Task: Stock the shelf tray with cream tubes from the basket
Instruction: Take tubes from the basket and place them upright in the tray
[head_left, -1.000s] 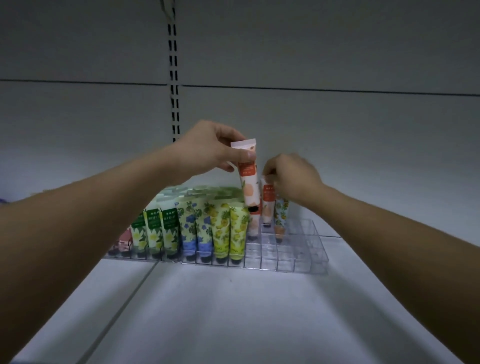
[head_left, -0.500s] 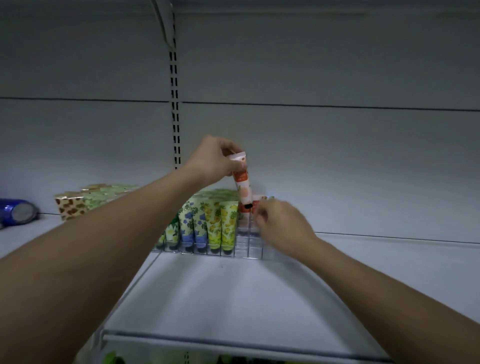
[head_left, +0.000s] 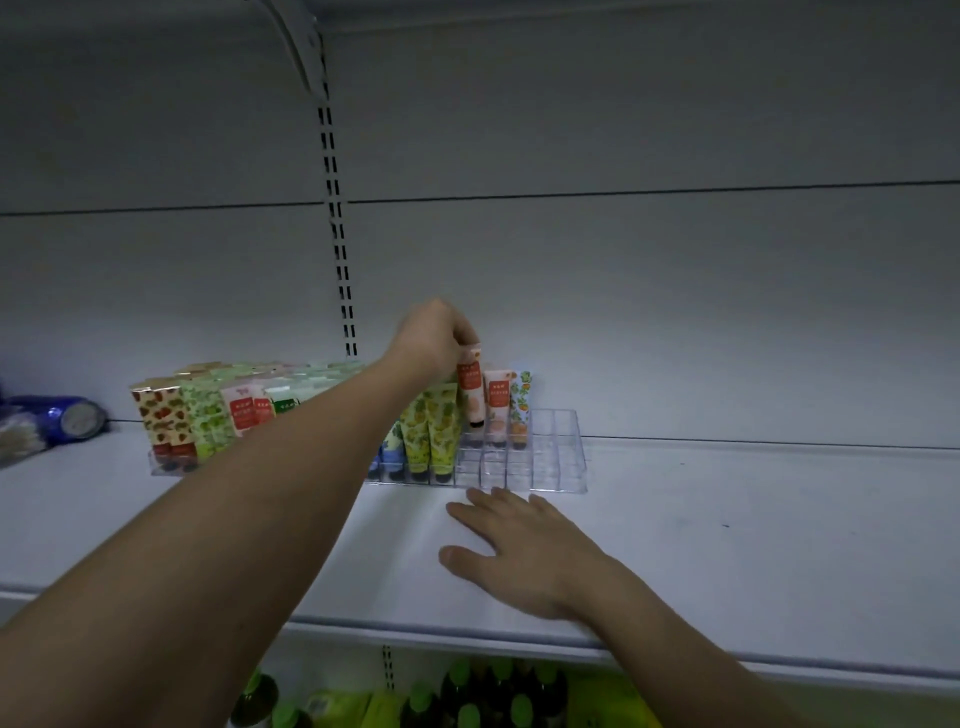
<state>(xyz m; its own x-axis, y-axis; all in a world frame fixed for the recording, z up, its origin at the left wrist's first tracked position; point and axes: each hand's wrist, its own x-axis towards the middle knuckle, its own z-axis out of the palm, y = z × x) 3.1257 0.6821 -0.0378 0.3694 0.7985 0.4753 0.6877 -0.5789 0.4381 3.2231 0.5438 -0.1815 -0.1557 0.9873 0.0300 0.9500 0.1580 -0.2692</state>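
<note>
1. Your left hand (head_left: 434, 335) pinches the top of a peach cream tube (head_left: 471, 387), standing upright in the clear tray (head_left: 550, 470).
2. Your right hand (head_left: 519, 551) lies flat with fingers spread on the shelf (head_left: 753, 545), just in front of the tray, holding nothing.

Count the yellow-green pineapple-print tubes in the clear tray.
2 visible: one beside the blue tube, one to its right, front row. The forearm may hide others.
</note>
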